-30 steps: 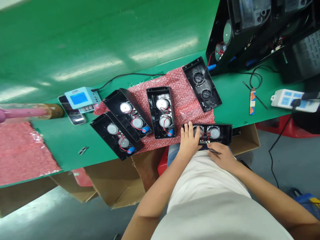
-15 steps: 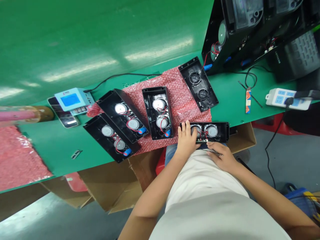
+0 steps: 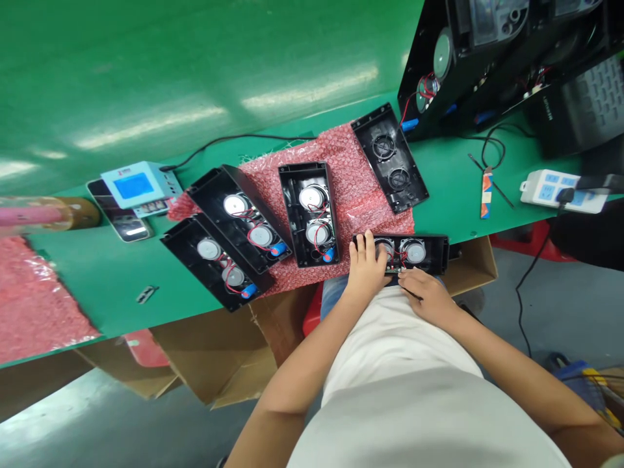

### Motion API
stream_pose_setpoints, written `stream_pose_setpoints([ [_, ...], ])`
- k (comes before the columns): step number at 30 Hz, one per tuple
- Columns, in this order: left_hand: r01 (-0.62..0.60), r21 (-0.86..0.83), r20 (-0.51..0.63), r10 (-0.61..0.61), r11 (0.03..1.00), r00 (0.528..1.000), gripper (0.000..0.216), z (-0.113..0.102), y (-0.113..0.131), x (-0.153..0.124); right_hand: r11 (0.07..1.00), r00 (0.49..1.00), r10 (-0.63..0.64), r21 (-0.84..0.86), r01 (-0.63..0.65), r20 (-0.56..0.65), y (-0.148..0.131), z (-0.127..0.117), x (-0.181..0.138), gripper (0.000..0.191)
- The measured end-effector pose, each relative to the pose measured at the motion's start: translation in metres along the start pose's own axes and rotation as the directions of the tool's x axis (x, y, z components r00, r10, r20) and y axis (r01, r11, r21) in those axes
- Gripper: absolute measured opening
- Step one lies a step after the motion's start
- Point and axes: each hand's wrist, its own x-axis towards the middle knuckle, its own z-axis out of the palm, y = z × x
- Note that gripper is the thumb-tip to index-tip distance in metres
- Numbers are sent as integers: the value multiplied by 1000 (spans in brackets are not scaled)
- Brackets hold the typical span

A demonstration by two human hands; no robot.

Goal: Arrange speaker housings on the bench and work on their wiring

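Note:
A black speaker box with two round silver speakers and red wires rests at the table's front edge, against my body. My left hand grips its left end, fingers over the far wall and thumb reaching inside. At the near wall, beside a small circuit board, the fingers of my right hand are closed around a thin dark tool, its kind not clear; its tip is hidden by the fingers.
Several similar open boxes, including one box with a blue part, lie on pink bubble wrap. A box without speakers is behind. Left are a light-blue device and phone; right, a power strip and stacked black housings.
My right hand has shifted slightly left and farther up against the box's near wall, and the thin tool has turned with it. My left hand keeps its hold.

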Motion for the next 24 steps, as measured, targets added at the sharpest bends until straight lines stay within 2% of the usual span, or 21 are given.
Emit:
stream_pose_setpoints([
  [4, 2, -30, 0, -2, 1000, 1000, 74, -2, 0, 1, 999, 999, -17, -36, 16, -30, -2, 0, -5, 17],
  [10, 6, -36, -12, -7, 999, 1000, 80, -2, 0, 0, 999, 992, 33, -21, -35, -123, -5, -2, -9, 14],
  [20, 10, -58, -16, -11, 998, 1000, 74, -2, -1, -1, 987, 978, 159, 31, -156, -136, -12, 1, -3, 15],
  [24, 6, -65, -33, -8, 998, 999, 73, -1, -1, -2, 975, 974, 210, 92, -203, -83, -19, -7, 8, 20],
])
